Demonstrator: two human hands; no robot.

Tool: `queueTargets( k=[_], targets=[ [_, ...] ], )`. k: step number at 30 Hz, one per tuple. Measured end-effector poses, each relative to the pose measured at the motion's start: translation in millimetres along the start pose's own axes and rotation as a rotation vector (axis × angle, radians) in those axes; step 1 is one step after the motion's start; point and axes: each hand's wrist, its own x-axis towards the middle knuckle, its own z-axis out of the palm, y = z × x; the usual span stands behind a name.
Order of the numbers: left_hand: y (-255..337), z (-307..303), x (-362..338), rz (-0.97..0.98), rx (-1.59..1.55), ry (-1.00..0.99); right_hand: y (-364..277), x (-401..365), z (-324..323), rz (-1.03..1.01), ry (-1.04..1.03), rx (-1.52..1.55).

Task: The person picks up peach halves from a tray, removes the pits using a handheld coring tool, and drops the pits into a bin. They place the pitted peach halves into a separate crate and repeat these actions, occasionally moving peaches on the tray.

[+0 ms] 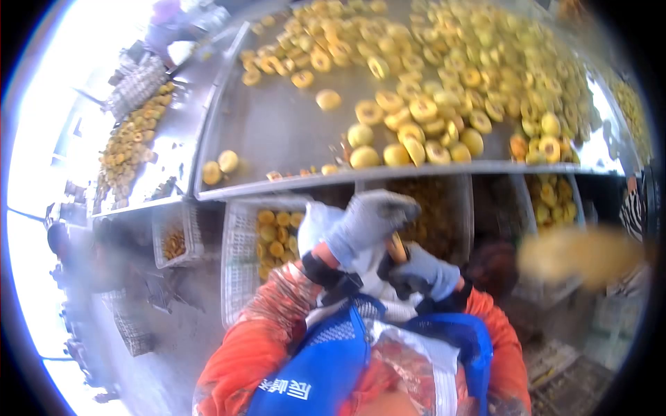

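Observation:
Both my hands wear grey-blue gloves with dark palms and meet in front of my body, below the table edge. My right hand (420, 272) is wrapped round a small tool with a wooden handle (397, 247). Just above and to the left, my left hand (374, 218) has its fingers bent over toward the tool's upper end; what it holds, if anything, is hidden. Behind the hands is a white crate (239, 249) with yellow halved fruit (277, 239) in it. Many yellow fruit halves (423, 109) lie on the metal table (270, 132) beyond.
A second metal table with fruit (132, 142) stands at the left, with a small crate (177, 243) below it. More crates of fruit (551, 201) sit under the main table's edge. A blurred yellowish shape (581, 256) is at the right. Another person (166, 31) is at upper left.

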Motion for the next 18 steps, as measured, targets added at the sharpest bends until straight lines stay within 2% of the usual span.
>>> queueTargets(
  k=[1,3,5,8,10,12,13,15,16,17,18],
  targets=[
    [-12.2,1.4,2.1,-0.002,-0.019,-0.039,-0.7,-3.9,-1.2,0.059,-0.052,0.001],
    [-6.6,1.8,2.9,-0.128,-0.204,-0.163,-0.1,-11.9,6.5,0.01,-0.061,0.098],
    [-5.7,3.5,1.6,-0.094,-0.344,-0.183,9.5,-16.4,3.5,0.029,-0.115,0.234],
    [1.1,11.5,-3.8,-0.075,-0.676,-0.034,22.9,-11.9,1.3,0.051,-0.411,0.632],
    [0.2,8.9,-13.0,-0.063,-0.884,0.05,20.9,-11.8,-3.3,0.009,-0.505,0.603],
    [-33.1,-31.2,-31.0,-0.121,-1.097,0.175,3.0,-29.4,3.3,-0.151,-0.271,0.319],
    [-47.6,-55.5,-45.5,-0.149,-1.15,0.256,6.3,-29.8,-0.3,-0.186,-0.031,0.204],
    [-43.9,-98.4,-90.3,-0.192,-0.728,0.545,21.3,-10.1,-39.6,-0.17,0.226,-0.284],
    [-70.8,-115.0,-112.1,0.025,0.186,0.708,32.5,-1.2,-58.5,-0.138,0.366,-0.653],
    [-73.9,-121.6,-133.6,-0.026,-0.099,0.873,45.2,8.2,-75.2,-0.102,0.504,-1.016],
    [-82.4,-133.6,-157.9,-0.16,-0.047,0.896,54.3,12.9,-83.8,-0.06,0.635,-1.379]
  ],
)
